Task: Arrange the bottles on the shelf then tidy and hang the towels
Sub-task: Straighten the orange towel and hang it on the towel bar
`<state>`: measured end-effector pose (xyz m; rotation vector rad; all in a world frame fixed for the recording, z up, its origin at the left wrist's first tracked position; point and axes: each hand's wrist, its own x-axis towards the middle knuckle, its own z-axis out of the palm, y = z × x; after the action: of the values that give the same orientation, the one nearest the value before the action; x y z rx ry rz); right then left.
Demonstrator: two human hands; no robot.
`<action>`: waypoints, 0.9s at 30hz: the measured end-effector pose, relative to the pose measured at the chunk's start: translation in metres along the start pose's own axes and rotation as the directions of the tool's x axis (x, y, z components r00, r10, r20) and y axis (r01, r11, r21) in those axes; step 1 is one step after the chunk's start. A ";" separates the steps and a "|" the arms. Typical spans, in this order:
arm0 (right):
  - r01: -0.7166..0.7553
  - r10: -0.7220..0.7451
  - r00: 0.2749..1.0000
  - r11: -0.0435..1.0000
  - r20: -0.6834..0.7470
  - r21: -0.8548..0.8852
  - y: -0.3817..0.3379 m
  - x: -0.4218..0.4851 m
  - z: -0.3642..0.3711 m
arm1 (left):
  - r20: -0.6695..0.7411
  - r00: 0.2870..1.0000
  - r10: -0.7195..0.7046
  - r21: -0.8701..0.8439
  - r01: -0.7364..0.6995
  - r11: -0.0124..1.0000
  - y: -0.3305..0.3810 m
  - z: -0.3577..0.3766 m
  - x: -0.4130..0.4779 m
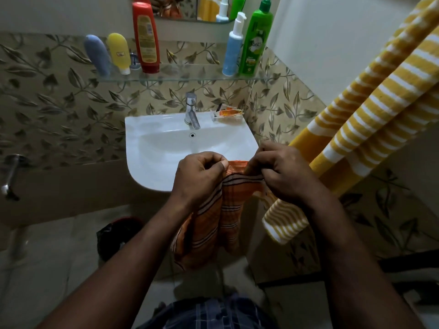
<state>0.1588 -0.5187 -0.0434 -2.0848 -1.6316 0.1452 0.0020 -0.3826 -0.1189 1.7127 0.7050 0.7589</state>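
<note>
left hand [198, 173] and right hand [283, 173], pinch-grip on orange towel [213, 224], at white sink [152, 150]

The yellow striped towel [370, 110] runs off past the top right corner, so whatever it hangs from is out of shot. On the orange towel [213, 219], the top edge vanishes under the pinching left hand [197, 176] and right hand [285, 172], fingertips buried in cloth. The red bottle [145, 36] has print too small to read. A dark shape [111, 238] down low is blurred, half behind an arm: can't tell what.
</note>
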 end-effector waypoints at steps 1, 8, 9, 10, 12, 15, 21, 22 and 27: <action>-0.046 0.046 0.999 0.998 -0.011 -0.036 -0.006 0.000 0.007 | 0.013 1.000 0.012 0.029 -0.012 1.000 0.000 -0.003 -0.001; -0.196 0.173 0.970 0.972 -0.171 -0.132 -0.033 -0.014 0.039 | 0.116 0.983 0.141 0.097 -0.153 0.984 0.000 -0.003 -0.015; -0.202 0.182 0.972 0.969 -0.145 -0.139 -0.032 -0.014 0.041 | 0.131 0.980 0.149 0.096 -0.162 0.982 0.000 -0.004 -0.015; -0.207 0.191 0.974 0.968 -0.118 -0.143 -0.032 -0.014 0.042 | 0.153 0.976 0.155 0.107 -0.172 0.979 -0.001 -0.006 -0.015; -0.193 0.180 0.979 0.971 -0.093 -0.144 -0.027 -0.012 0.040 | 0.219 0.963 0.156 0.136 -0.188 0.973 -0.001 -0.007 -0.012; -0.151 0.141 0.987 0.979 -0.083 -0.134 -0.016 -0.009 0.033 | 0.315 0.940 0.129 0.159 -0.186 0.970 0.000 -0.008 -0.006; -0.108 0.083 0.969 0.989 -0.233 -0.099 0.004 -0.014 0.031 | 0.333 0.930 0.159 0.247 -0.248 0.937 0.009 0.005 0.004; -0.096 0.075 0.962 0.993 -0.264 -0.069 0.007 -0.016 0.031 | 0.319 0.934 0.163 0.244 -0.247 0.938 0.011 0.008 0.005; -0.015 0.042 0.940 0.996 -0.339 0.083 0.021 -0.014 0.027 | 0.192 0.973 0.130 0.216 -0.171 0.961 0.018 0.025 0.008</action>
<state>0.1633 -0.5272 -0.0795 -1.9457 -1.3651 -0.1345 0.0280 -0.3950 -0.1055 2.0373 0.5607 0.6377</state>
